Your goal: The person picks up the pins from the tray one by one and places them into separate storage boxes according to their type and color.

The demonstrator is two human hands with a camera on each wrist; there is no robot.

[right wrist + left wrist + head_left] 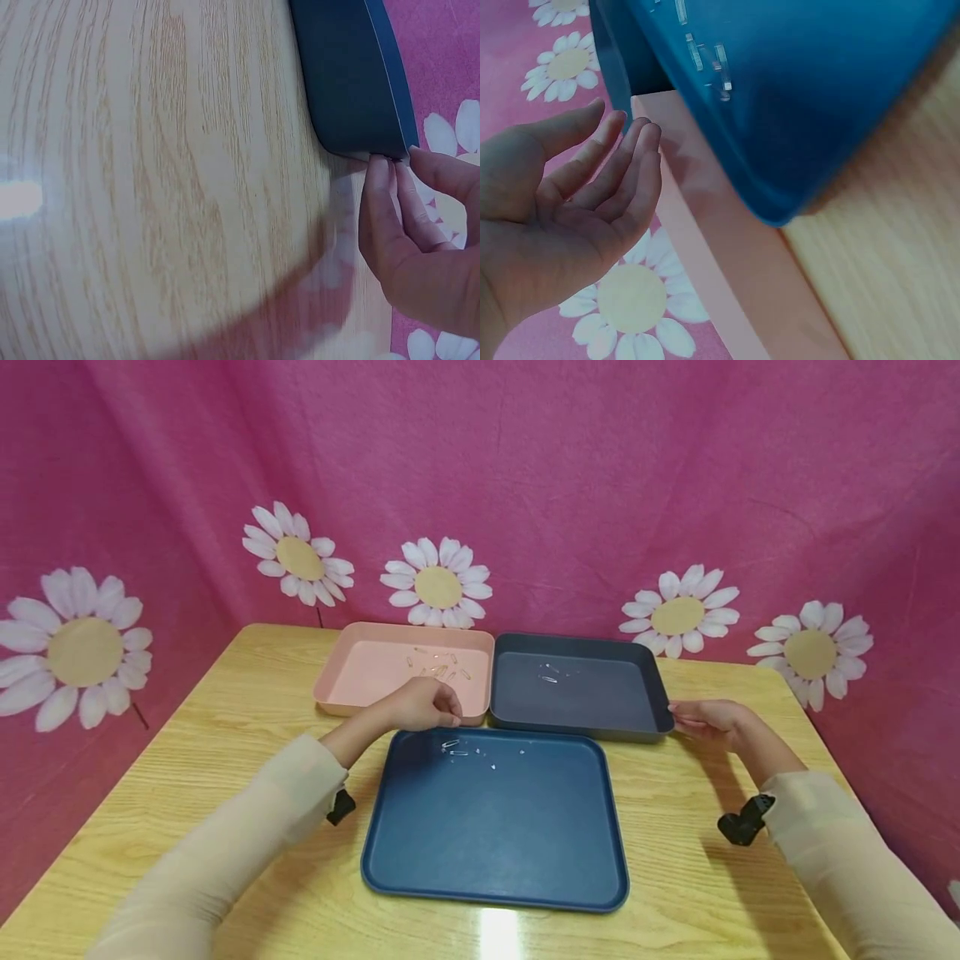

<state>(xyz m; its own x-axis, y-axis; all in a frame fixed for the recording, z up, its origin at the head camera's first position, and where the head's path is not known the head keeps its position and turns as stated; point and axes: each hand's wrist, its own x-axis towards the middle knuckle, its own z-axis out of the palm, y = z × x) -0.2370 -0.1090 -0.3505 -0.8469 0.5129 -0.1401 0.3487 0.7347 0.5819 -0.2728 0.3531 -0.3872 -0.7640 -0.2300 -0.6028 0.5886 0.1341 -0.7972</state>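
Note:
My left hand [424, 703] hovers over the front wall of the pink tray [360, 672]. In the left wrist view its fingers [634, 161] are loosely bent, with nothing visible between them and the thumb. My right hand [712, 721] is at the right side of the dark grey tray [600, 693]. Its thumb meets the rim and its fingertips [380, 166] the outer wall, lightly pinching the tray there. Small amber, narrow pieces [440, 670] lie in the pink tray. Clear ones [550, 679] lie in the dark grey tray.
A flat blue tray [495, 835] lies in front of the two deeper trays, with several small clear pieces [458, 752] near its back edge. All stand on a wooden table [285, 685]. Behind hangs a pink cloth [555, 510] with daisies.

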